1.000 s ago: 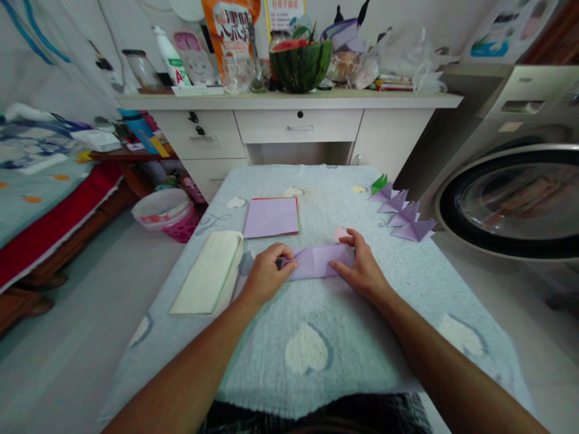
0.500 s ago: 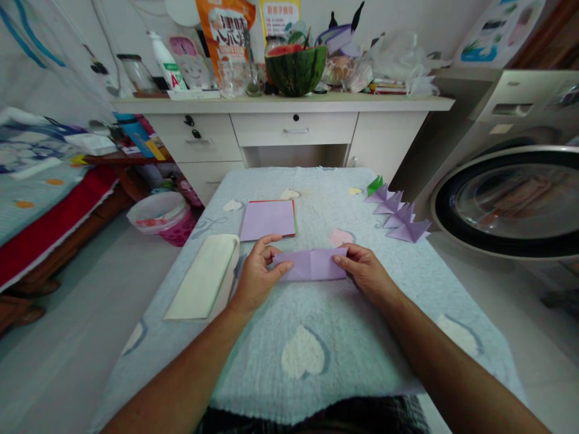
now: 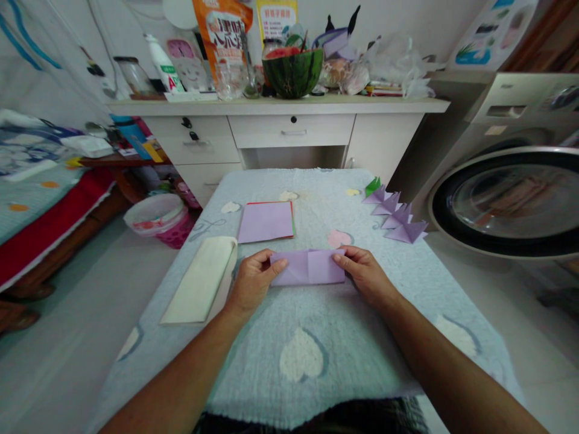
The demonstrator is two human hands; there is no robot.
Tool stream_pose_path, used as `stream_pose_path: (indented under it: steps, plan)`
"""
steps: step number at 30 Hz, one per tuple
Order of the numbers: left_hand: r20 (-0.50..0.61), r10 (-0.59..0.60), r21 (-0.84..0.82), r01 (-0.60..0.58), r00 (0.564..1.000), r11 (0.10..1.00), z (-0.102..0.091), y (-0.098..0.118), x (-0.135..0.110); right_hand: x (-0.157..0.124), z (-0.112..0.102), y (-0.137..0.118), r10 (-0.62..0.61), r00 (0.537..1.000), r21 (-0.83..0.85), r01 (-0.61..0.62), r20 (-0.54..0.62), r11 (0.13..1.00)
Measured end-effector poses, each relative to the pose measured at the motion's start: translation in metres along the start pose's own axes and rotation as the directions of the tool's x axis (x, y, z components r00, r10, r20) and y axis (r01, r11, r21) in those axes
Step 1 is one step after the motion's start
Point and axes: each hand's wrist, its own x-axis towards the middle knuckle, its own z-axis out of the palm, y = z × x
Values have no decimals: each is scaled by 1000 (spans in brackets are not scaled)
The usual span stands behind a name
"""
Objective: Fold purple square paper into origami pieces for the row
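Between my two hands is a folded sheet of purple paper [image 3: 308,268], a long narrow strip with an upright crease near its middle. My left hand [image 3: 254,277] pinches its left end, thumb in front and fingers behind. The right end is pinched the same way by my right hand [image 3: 364,271]. Just beyond lies a stack of square paper [image 3: 266,221], purple on top with red and green edges showing. To the left of my left hand rests a pale folded cover or packet [image 3: 196,282]. Several folded purple paper pieces [image 3: 398,217] stand in a row at the right, with a green one [image 3: 373,185] at the far end.
A light blue patterned cloth [image 3: 303,361] covers the table. Behind it stands a white cabinet [image 3: 289,129] with a cut watermelon [image 3: 293,72], bags and jars on top. A washing machine [image 3: 506,199] is at the right, a pink bin [image 3: 160,217] at the left.
My left fingers, raised and apart before, have closed down onto the paper's left end. The right hand keeps its pinch. The whole view has shifted slightly.
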Motion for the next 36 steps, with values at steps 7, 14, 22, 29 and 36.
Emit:
stream_pose_path:
  steps: [7,14,22,29,36]
  plan:
    - [-1,-9,-3,9,1000,1000,0,2,-1,-2,3,-4,-3,1000,-46,2,-27,999]
    - [0,-21,9,21,1000,1000,-2,-1,0,-2,3,-5,-13,999,-55,11,-34,998]
    - [-12,-12,24,13,1000,1000,-3,-3,0,-3,2,-7,-10,1000,-75,8,-21,997]
    - [-18,4,28,-4,1000,1000,-4,-5,0,-3,1,-7,-32,999,-89,30,-17,996]
    - [-19,-6,13,6,1000,1000,-3,-2,-1,-3,-1,-4,-41,999,-94,40,-5,995]
